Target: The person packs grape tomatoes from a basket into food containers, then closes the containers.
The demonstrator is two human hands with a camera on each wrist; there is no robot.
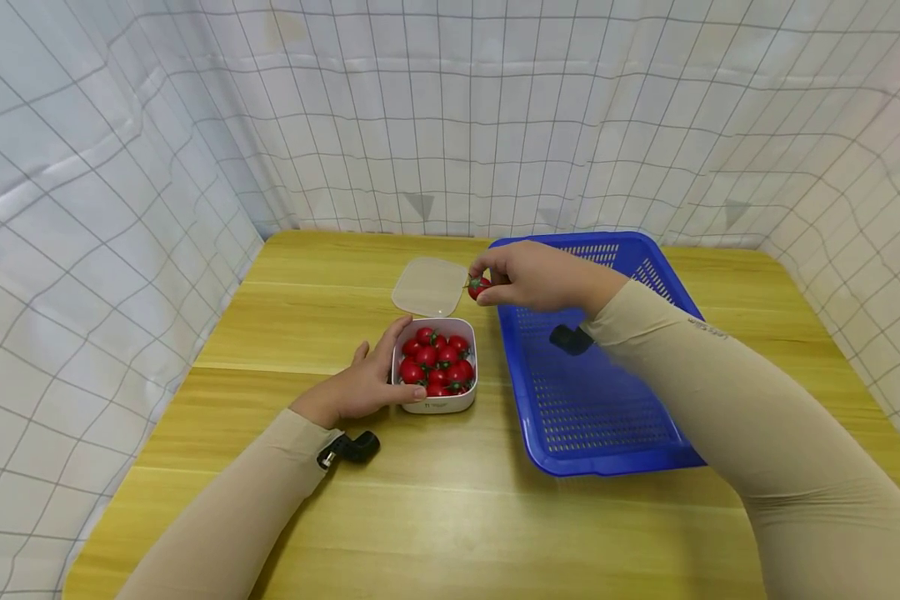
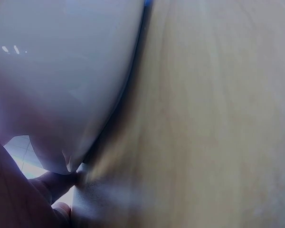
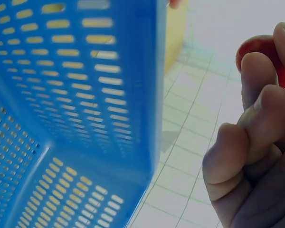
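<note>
My right hand pinches a single red cherry tomato with a green stem, above the left rim of a blue plastic basket. In the right wrist view the tomato shows between thumb and fingertips, partly covered by them. My left hand holds a small white square container by its left side, thumb over the front rim and fingers at the back left corner. Several red cherry tomatoes fill that container. The left wrist view shows the container's wall up close.
A translucent flat lid lies on the wooden table behind the container. To the right, the perforated basket has no tomato visible in it; the right forearm hides part of it. White checked cloth stands behind the table and along both sides.
</note>
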